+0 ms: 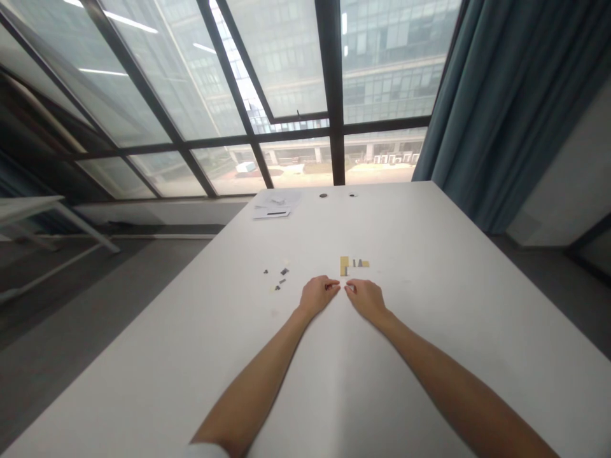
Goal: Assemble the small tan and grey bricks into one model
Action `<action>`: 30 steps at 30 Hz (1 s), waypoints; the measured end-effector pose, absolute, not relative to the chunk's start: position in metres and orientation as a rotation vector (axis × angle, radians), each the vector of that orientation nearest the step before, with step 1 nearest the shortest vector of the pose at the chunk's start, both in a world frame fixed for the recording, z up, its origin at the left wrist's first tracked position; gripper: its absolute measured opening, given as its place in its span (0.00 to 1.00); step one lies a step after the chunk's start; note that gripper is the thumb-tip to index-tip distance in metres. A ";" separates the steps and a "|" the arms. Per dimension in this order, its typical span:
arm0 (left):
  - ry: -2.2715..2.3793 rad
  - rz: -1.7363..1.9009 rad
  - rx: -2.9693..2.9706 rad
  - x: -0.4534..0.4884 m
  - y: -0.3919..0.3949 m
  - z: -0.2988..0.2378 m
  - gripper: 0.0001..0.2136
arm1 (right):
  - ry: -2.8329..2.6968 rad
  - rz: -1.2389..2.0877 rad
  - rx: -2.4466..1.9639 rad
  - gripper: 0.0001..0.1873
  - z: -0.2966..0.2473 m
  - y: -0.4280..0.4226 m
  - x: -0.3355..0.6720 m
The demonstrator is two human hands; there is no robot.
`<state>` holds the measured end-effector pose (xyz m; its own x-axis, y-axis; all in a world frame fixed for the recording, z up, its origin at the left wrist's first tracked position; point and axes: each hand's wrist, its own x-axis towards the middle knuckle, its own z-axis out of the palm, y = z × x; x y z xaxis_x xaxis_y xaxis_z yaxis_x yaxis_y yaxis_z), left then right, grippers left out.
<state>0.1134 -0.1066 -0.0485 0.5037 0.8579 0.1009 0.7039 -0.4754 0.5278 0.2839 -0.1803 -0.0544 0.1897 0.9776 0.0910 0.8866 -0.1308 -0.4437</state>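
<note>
My left hand [319, 295] and my right hand [366, 298] come close together over the white table [415, 381], fingertips almost meeting. Both are closed in a pinch. A tiny pale piece seems to lie between the fingertips, too small to name. Just beyond them is a flat yellow piece [344, 262] with a small grey strip [346, 271] on its lower part. To its right, small dark grey pieces [359, 263] lie beside a smaller yellow piece [365, 264]. Left of my left hand, several small dark pieces [284, 271] are scattered with a few pale yellowish bits.
Papers [274, 205] with a dark, thin item [277, 214] lie at the table's far left. Two round fittings [323, 196] sit near the far edge. Windows [286, 63] rise behind, a blue curtain [496, 114] hangs right, and another table [33, 205] stands left.
</note>
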 end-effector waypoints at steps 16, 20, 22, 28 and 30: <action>1.902 0.608 1.998 0.007 -0.002 -0.005 0.15 | -1.649 0.288 -1.965 0.33 -0.062 -0.179 0.288; 1.952 0.607 1.961 0.005 0.013 -0.016 0.14 | -1.648 0.278 -1.966 0.33 -0.062 -0.180 0.287; 1.977 0.588 1.978 0.007 0.016 -0.021 0.15 | -1.649 0.271 -1.962 0.32 -0.063 -0.180 0.287; 2.016 0.446 2.010 0.010 0.021 -0.029 0.18 | -1.655 0.264 -1.988 0.30 -0.062 -0.181 0.287; 2.014 0.407 2.016 0.010 0.023 -0.031 0.17 | -1.660 0.270 -1.995 0.31 -0.061 -0.182 0.287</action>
